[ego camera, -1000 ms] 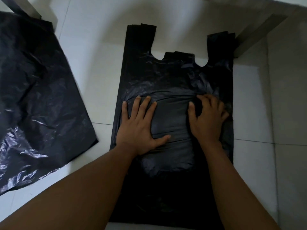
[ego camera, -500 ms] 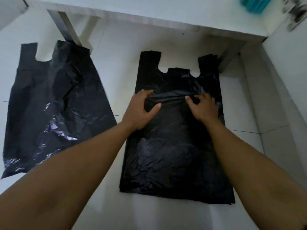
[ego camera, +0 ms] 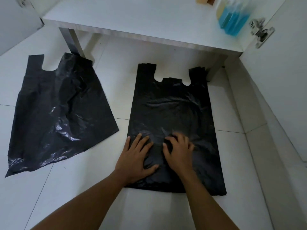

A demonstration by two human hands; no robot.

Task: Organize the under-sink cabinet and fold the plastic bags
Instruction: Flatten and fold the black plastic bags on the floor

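Status: the folding stage is at its start, and no fold is visible yet. A stack of black plastic bags [ego camera: 174,110] lies flat and at full length on the tiled floor [ego camera: 119,93], handles pointing toward the cabinet; staggered edges at the handles and along the bottom hem indicate several bags laid one on another. The left hand [ego camera: 136,156] rests flat on the lower left part of the stack, fingers straight and spread, with the outermost finger at the stack's left edge. The right hand [ego camera: 179,153] sits just beside it on the lower middle of the stack, fingers bent with the tips on the plastic; motion blur prevents confirming whether it pinches the film or only presses it. The position of both hands suggests smoothing or flattening before the first fold. A single black plastic bag [ego camera: 58,113] lies well apart to the left, also unfolded, creased and partly rumpled, its upper corner against the cabinet leg [ego camera: 73,42]. It remains to be processed. On the cabinet shelf [ego camera: 132,22], only a bottle of blue liquid [ego camera: 232,17] at the right, near the door hinge [ego camera: 260,34], can be identified. The state of the rest of the cabinet cannot be assessed from this view. Remaining work: fold both lots of bags and store them.
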